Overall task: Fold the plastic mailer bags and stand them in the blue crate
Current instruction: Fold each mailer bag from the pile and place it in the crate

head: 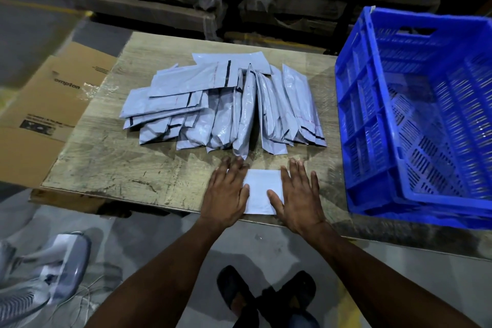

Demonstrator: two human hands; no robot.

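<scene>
Hands: left (226,192), right (299,194) flat, pressing glossy rectangular folded mailer (262,192) | worn wood table (119,162)

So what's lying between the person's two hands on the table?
A folded white mailer bag, flat on the table, with the left hand and right hand pressing its sides, per the head view.

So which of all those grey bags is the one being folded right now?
The small folded mailer at the table's near edge, pressed flat under the left hand and right hand. The other mailers lie in a heap farther back, untouched.
</scene>
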